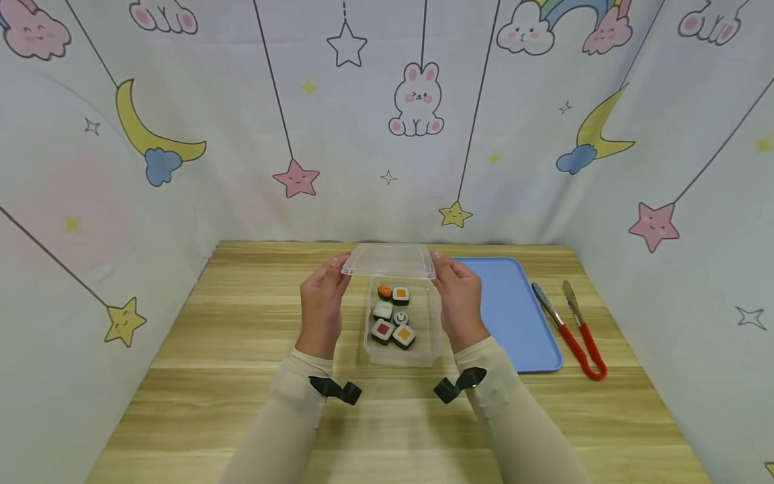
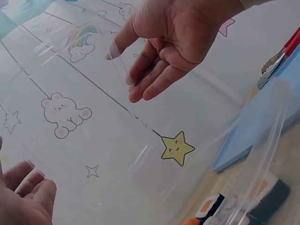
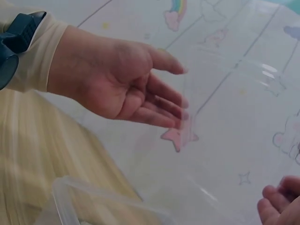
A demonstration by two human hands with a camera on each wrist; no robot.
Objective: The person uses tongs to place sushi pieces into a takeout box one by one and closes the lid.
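A clear plastic lid (image 1: 390, 261) is raised above a clear plastic box (image 1: 402, 359). My left hand (image 1: 322, 302) pinches the lid's left edge between thumb and fingers. At the opposite edge, my right hand (image 1: 461, 296) grips it the same way. In the left wrist view, the right hand (image 2: 173, 51) has its thumb on one side of the lid's rim and fingers on the other. Several sushi pieces (image 1: 383, 331) lie inside the uncovered box, mostly toward its left, among them an orange-topped one (image 1: 384, 292).
A blue tray (image 1: 514, 316) lies right of the box, partly behind my right hand. Beyond it, tongs with red handles (image 1: 583, 349) rest on the wooden table (image 1: 254, 403). A patterned white curtain (image 1: 363, 134) surrounds the table at the back and sides.
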